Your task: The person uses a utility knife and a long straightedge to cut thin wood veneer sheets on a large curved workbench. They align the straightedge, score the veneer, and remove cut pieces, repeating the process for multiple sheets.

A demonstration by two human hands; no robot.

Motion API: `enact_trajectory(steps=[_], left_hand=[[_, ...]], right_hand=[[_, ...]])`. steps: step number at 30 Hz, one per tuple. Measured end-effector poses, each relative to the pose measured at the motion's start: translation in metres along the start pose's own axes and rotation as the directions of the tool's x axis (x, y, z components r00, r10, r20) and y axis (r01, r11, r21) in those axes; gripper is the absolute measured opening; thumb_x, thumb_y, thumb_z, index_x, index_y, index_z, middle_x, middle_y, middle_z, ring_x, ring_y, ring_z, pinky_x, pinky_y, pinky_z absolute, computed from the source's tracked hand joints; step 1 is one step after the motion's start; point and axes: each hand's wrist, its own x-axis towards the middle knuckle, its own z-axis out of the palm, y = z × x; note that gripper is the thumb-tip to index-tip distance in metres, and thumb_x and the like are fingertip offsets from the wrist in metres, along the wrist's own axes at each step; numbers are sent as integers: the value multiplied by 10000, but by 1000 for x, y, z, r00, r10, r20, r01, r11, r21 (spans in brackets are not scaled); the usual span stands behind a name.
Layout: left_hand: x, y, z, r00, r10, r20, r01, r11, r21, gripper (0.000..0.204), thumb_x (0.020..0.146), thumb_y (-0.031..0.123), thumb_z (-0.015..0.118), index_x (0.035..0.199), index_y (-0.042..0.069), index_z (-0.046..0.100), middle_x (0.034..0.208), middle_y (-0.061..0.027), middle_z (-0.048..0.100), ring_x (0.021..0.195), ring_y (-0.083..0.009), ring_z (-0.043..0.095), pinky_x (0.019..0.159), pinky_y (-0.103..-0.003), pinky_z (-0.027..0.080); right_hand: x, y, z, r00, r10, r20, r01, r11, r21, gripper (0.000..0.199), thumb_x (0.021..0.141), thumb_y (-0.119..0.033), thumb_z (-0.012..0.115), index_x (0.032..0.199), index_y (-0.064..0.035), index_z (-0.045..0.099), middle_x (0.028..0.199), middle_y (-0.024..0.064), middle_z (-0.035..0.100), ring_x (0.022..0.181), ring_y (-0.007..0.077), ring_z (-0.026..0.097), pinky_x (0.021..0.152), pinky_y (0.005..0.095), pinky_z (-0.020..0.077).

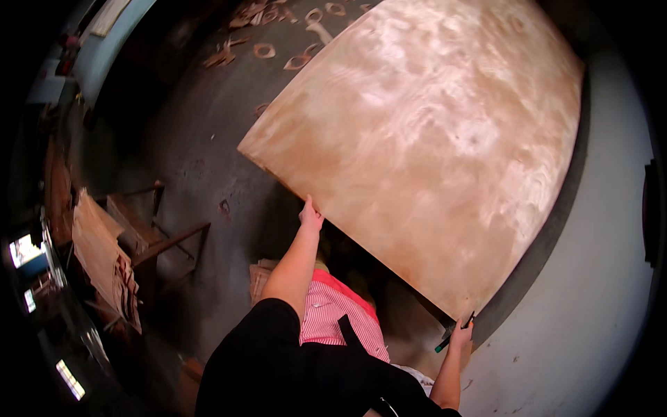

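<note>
A large, pale, thin wooden sheet (417,146), like plywood or veneer, slants across the view in front of me. My left hand (312,215) grips its near edge, thumb on top and the other fingers hidden beneath. At the near right corner, my right hand (461,332) is closed by the sheet's edge. A slim dark tool with a green end (442,345) sticks out of that same hand, and an orange bit shows on the far side; its exact kind I cannot make out. The sheet covers whatever lies under it.
Ring-shaped wood offcuts (265,50) and scraps litter the dark floor (208,149) at the far left. To the left, a stack of thin wood sheets (101,250) leans by a wooden frame (170,243). A pale wall (583,278) runs along the right. Red-striped cloth (340,309) shows below me.
</note>
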Motion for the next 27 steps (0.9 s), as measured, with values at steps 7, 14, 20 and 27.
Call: enact_trajectory(steps=[7, 14, 20, 27], left_hand=[[59, 24, -6, 962, 236, -140, -225, 970, 89, 171, 808, 193, 570, 912, 61, 539, 817, -27, 577, 696, -141, 559, 575, -261, 461], [80, 48, -2, 937, 250, -245, -139, 907, 397, 122, 812, 219, 554, 855, 105, 558, 756, 6, 566, 632, -104, 524, 532, -242, 426], [91, 44, -11, 932, 319, -169, -224, 878, 424, 146, 803, 236, 565, 813, 90, 559, 686, 9, 552, 537, -98, 491, 442, -218, 388], [91, 41, -13, 882, 445, -154, -247, 716, 653, 237, 799, 227, 564, 831, -7, 555, 694, -68, 574, 524, -148, 510, 474, -287, 423]], right_hand=[[3, -14, 22, 995, -11, 98, 31, 979, -201, 598, 742, -378, 570, 1134, 51, 428, 1036, 233, 531, 941, 358, 520, 781, 391, 416], [-17, -52, 41, 960, 29, 279, -25, 1000, -16, 474, 746, -361, 579, 981, 37, 471, 657, 134, 597, 644, 259, 593, 595, 348, 451], [-27, -73, 39, 965, -25, 260, 16, 999, 35, 431, 763, -308, 571, 985, 42, 449, 626, 106, 583, 590, 199, 582, 574, 309, 451], [-27, -48, 59, 981, -149, 124, 162, 982, -96, 561, 724, -358, 599, 1100, 31, 450, 817, 177, 581, 765, 303, 564, 703, 370, 436]])
